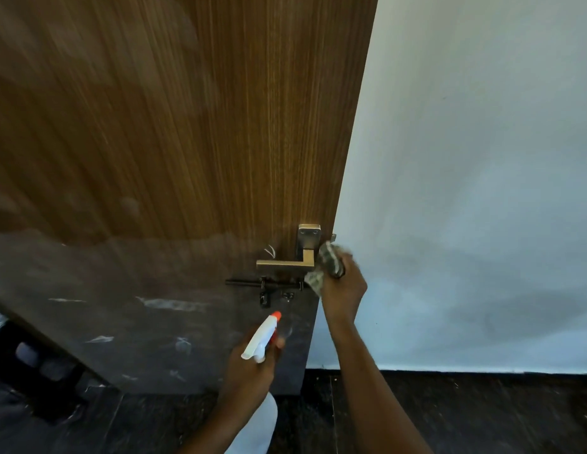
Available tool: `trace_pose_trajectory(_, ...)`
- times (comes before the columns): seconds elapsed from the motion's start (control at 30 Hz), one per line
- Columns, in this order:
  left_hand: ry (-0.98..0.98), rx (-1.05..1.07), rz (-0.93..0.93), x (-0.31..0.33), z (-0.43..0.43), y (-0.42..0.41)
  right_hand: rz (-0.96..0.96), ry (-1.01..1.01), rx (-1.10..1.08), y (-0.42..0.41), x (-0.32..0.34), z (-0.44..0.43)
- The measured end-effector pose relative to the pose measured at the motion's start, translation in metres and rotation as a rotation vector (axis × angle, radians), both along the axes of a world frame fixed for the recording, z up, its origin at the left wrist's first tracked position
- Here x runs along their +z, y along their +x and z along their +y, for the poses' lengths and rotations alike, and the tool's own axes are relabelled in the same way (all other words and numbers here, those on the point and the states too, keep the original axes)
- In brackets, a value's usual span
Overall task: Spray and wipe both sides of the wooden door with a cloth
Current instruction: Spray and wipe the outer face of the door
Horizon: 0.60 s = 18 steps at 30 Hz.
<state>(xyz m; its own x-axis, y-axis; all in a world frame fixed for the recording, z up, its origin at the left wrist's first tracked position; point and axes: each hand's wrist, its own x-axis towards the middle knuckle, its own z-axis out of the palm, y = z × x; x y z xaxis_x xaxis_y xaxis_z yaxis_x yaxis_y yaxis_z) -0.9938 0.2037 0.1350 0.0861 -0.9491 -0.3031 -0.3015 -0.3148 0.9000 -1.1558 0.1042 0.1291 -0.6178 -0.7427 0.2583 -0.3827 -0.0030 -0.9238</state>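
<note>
The wooden door (194, 132) fills the left and centre, brown wood grain above and a dark marbled panel below. Its metal lever handle (295, 258) sits near the right edge, with a black slide bolt (262, 284) just under it. My right hand (343, 290) grips a patterned green-grey cloth (328, 267) and presses it at the door's edge beside the handle. Lower down, my left hand (253, 371) holds a white spray bottle (261, 337) with an orange nozzle, pointed up at the dark panel.
A pale blue-white wall (482, 191) runs right of the door edge. Dark tiled floor (465, 417) lies below it. A black object with openings (40, 368) stands at lower left behind the door. White smears mark the dark panel.
</note>
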Motion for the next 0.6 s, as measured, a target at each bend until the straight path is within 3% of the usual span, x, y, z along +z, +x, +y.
trace_pose_trajectory(0.13,-0.033,0.006,0.024,-0.002,0.0,0.0,0.038,-0.031,-0.031,0.007,0.006,-0.003)
trace_pose_trajectory(0.3,0.009,0.039,0.027,0.001,0.001,0.0,0.027,0.262,0.003,0.01,-0.044,0.012)
trace_pose_trajectory(0.5,0.01,0.099,0.051,0.002,0.001,0.029,-0.158,0.127,-0.094,0.071,-0.039,0.004)
trace_pose_trajectory(0.6,-0.005,0.113,0.053,0.006,-0.002,0.051,-0.062,0.102,-0.142,0.094,-0.044,-0.003)
